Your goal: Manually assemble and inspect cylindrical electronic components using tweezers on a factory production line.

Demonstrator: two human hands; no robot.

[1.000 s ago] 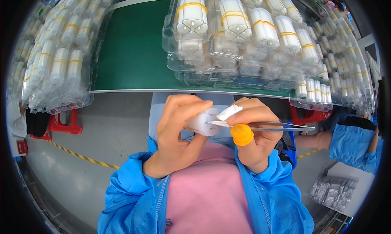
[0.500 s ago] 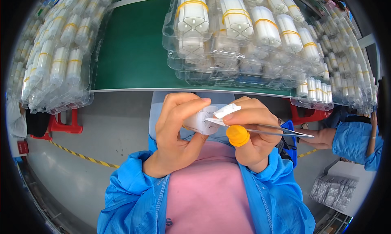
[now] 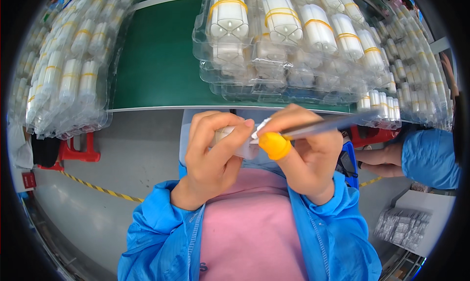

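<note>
Left hand (image 3: 203,156): fingers closed around a translucent white cylinder (image 3: 248,151), which sits off the bench (image 3: 156,56), in front of its near edge. Right hand (image 3: 313,156): thumb and forefinger pinched on blurred tweezers (image 3: 338,123), directed at the cylinder's end; contact cannot be determined. A yellow finger cot (image 3: 275,145) covers the right thumb; a white wrap (image 3: 261,128) covers the forefinger. Beyond, stacked clear trays (image 3: 240,82) of banded white cylinders (image 3: 229,11) stand along the bench's near edge, right of centre.

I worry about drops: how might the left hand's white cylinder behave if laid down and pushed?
The white cylinder might roll, given its rounded side. Its smooth surface could be slippery, and its undented visible part suggests stiffness.
</note>
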